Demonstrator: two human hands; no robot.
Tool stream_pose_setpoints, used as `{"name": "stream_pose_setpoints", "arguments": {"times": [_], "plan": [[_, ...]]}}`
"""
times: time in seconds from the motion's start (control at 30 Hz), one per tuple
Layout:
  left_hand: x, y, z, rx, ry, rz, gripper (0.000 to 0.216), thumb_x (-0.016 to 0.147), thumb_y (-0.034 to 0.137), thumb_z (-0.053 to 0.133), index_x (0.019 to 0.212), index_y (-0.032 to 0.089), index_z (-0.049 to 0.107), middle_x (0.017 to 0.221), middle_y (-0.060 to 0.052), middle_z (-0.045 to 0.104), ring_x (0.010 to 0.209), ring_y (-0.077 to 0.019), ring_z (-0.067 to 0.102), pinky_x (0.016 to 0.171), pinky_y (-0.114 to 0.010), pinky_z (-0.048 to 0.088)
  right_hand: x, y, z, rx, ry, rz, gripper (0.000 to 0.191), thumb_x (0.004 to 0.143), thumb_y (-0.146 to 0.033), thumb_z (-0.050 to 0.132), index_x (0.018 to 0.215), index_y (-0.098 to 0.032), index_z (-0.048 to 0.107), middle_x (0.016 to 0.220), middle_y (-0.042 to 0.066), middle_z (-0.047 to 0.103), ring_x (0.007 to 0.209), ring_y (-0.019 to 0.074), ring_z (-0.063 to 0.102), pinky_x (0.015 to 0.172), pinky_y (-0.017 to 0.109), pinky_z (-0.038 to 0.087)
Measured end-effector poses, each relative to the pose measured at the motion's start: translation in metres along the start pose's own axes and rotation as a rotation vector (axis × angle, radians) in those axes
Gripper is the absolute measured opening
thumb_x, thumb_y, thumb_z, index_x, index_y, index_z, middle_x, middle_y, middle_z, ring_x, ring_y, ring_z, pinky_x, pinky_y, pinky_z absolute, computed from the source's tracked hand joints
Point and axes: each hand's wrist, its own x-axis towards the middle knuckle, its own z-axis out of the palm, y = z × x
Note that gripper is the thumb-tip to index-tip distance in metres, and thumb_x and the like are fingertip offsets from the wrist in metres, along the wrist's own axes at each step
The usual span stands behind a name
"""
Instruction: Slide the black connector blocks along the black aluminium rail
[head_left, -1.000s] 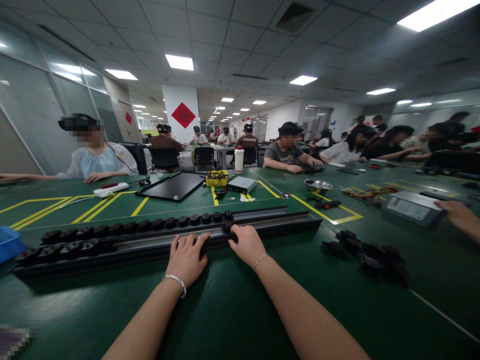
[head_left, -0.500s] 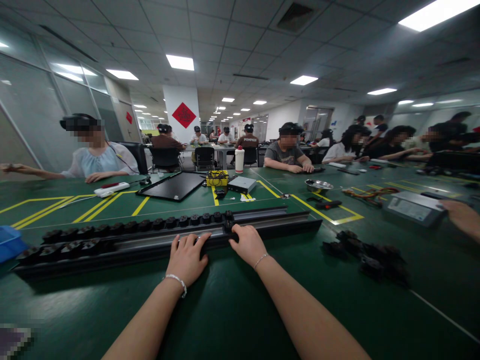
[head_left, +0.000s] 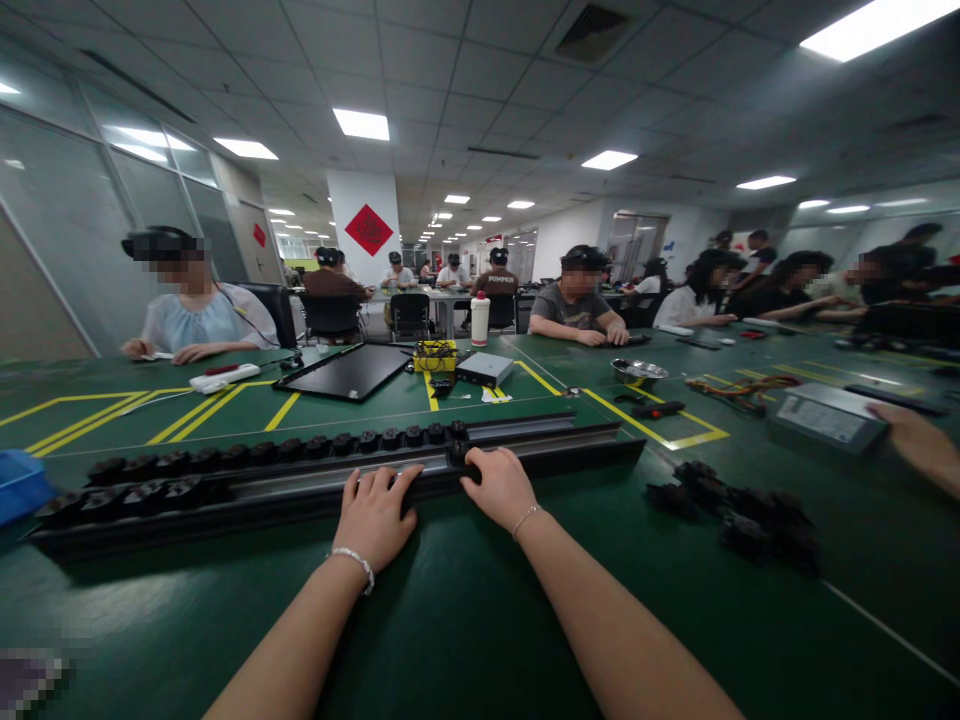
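Across the green table lies a long black rail (head_left: 555, 457) with a metal strip along its channel. My left hand (head_left: 375, 525) holds its near wall around the middle, fingers spread over the edge and thumb in front. Closed on a small black module (head_left: 458, 450) in the rail, my right hand (head_left: 499, 490) hides part of that module. Several similar black modules (head_left: 182, 490) sit in the left end of this rail. Behind it, a second black rail (head_left: 517, 428) carries a row of such modules (head_left: 341, 446).
Loose black modules (head_left: 739, 510) lie in a pile at the right. Beyond them a co-worker's hand (head_left: 926, 445) touches a grey metal box (head_left: 829, 415). A blue bin (head_left: 22, 487) stands at the left edge. Farther back are a black panel (head_left: 349, 372) and a steel bowl (head_left: 637, 372).
My hands keep almost the same place on the rail and module. The person at the far left has drawn an outstretched arm in to the table.
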Motion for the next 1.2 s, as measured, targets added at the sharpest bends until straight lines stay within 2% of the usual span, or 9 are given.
{"name": "stream_pose_setpoints", "arguments": {"times": [0.13, 0.9, 1.1, 1.2], "plan": [[0.0000, -0.0004, 0.0011, 0.002, 0.012, 0.005, 0.055, 0.073, 0.030, 0.050, 0.127, 0.035, 0.044, 0.110, -0.003, 0.055, 0.109, -0.0226, 0.045, 0.105, -0.044, 0.012, 0.0006, 0.0017, 0.0008, 0.022, 0.004, -0.028, 0.016, 0.075, -0.030, 0.059, 0.090, -0.023, 0.058, 0.076, 0.000, 0.064, 0.077, 0.0154, 0.056, 0.086, 0.029, 0.032], [-0.0001, 0.0007, -0.0014, 0.004, -0.009, -0.006, 0.055, 0.072, 0.030, 0.050, 0.127, 0.035, 0.043, 0.111, -0.003, 0.055, 0.110, -0.0220, 0.044, 0.106, -0.043, 0.011, 0.0003, 0.0035, 0.0028, 0.032, 0.047, -0.018, 0.018, 0.072, -0.031, 0.064, 0.087, -0.023, 0.058, 0.073, 0.001, 0.063, 0.076, 0.0170, 0.055, 0.078, 0.027, 0.035], [0.0000, -0.0001, 0.0003, 0.004, -0.002, -0.005, 0.055, 0.073, 0.030, 0.050, 0.128, 0.034, 0.043, 0.110, -0.003, 0.055, 0.110, -0.0224, 0.044, 0.106, -0.044, 0.011, -0.0006, 0.0033, 0.0047, 0.057, 0.027, 0.000, 0.017, 0.073, -0.031, 0.062, 0.087, -0.023, 0.057, 0.076, -0.001, 0.064, 0.080, 0.0150, 0.057, 0.093, 0.032, 0.027], [0.0001, -0.0002, 0.0005, 0.004, -0.002, -0.004, 0.055, 0.073, 0.029, 0.050, 0.128, 0.034, 0.044, 0.111, -0.003, 0.055, 0.111, -0.0226, 0.044, 0.106, -0.044, 0.011, -0.0004, 0.0036, 0.0048, 0.055, 0.017, -0.003, 0.017, 0.074, -0.030, 0.062, 0.088, -0.022, 0.056, 0.076, -0.001, 0.064, 0.081, 0.0144, 0.057, 0.094, 0.032, 0.026]]}}
